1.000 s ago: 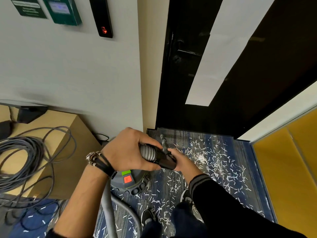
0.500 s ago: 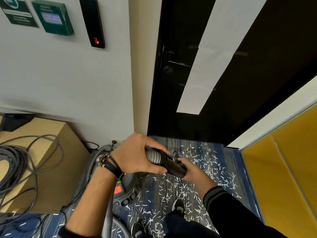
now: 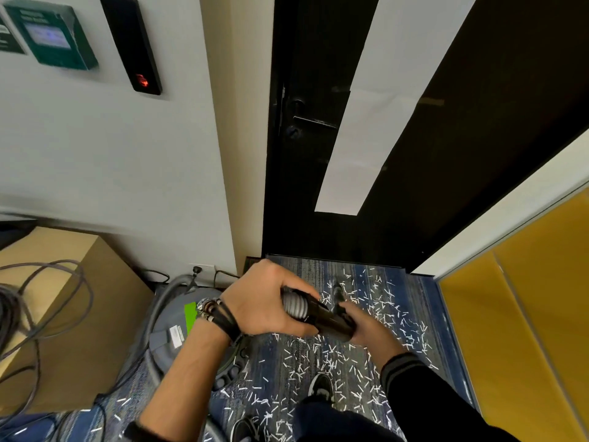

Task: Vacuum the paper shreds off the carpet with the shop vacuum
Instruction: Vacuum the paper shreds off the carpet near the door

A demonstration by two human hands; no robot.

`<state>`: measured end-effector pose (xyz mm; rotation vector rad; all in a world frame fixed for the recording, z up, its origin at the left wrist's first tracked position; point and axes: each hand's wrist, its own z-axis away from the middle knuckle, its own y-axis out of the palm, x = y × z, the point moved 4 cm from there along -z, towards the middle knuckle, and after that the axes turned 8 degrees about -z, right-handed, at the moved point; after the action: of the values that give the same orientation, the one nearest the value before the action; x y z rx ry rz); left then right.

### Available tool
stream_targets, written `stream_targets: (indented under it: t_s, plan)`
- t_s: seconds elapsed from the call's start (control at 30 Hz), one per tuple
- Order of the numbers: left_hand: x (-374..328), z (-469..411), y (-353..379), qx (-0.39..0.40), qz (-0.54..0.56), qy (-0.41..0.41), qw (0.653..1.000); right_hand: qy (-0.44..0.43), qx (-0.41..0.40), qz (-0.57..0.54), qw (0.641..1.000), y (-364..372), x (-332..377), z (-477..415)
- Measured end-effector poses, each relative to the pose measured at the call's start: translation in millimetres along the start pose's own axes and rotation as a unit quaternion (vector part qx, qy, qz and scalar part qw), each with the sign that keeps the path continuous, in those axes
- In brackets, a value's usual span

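Blue striped carpet (image 3: 302, 270) runs from under our feet to a black door (image 3: 446, 186), and white shreds (image 3: 318, 355) lie over most of it. We judge the job barely begun. Shreds sit thick around our two shoes (image 3: 322, 386), and only a thin strip at the threshold shows bare. Above the shoes, our two hands share the one hose (image 3: 294, 306). Our left hand (image 3: 264, 301), bracelets at the wrist, curls round its ribbed grey end. Our right hand (image 3: 369, 330), in a black sleeve, grips the black wand (image 3: 331, 320) just past it. To the left, the one grey vacuum (image 3: 178, 317) stands on the carpet, beside one cardboard box (image 3: 79, 330) with loose cables (image 3: 32, 314) draped on it. Beyond our hands a dark nozzle (image 3: 338, 290) points down among the far shreds. We cannot tell whether it touches the pile. The shreds themselves are far too many to count, so nearly all the clearing is left.
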<state>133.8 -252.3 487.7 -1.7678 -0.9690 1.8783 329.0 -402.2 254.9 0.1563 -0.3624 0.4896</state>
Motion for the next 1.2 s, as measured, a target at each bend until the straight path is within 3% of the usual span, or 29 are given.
stream_targets:
  t_s: [0.1,0.3,0.53,0.67,0.77,0.93,1.1,1.2]
  plan:
    - [-16.6,-16.9,2.4,-0.003,-0.010,0.030,0.999,-0.006,0.014,0.041,0.999,-17.2,16.9,-1.3]
    - [-34.3,-48.8,8.7,-0.013,-0.044,0.067,0.997,-0.048,0.048,-0.024,0.997,-36.1,56.6,-1.7]
    - [-23.2,-81.4,34.2,0.031,-0.020,0.039,0.999,-0.012,0.007,-0.043,0.999,-68.2,52.5,-22.3]
    - [-31.7,-96.2,39.4,0.045,-0.006,0.044,0.998,-0.011,0.044,-0.085,0.995,-87.6,51.6,-20.7]
    - [-43.1,-113.6,34.6,0.008,0.010,0.056,0.998,-0.038,0.051,-0.083,0.995,-103.0,88.0,-18.8]
    - [-66.8,-134.3,30.5,-0.009,-0.038,0.088,0.995,-0.049,0.063,-0.077,0.994,-103.3,119.2,-23.2]
    - [-79.2,-153.2,30.6,-0.009,-0.068,0.079,0.995,-0.050,0.134,-0.110,0.984,-96.2,120.5,-44.7]
    - [-79.2,-157.9,33.2,0.007,-0.040,0.067,0.997,-0.021,0.122,-0.117,0.985,-94.3,109.6,-40.3]
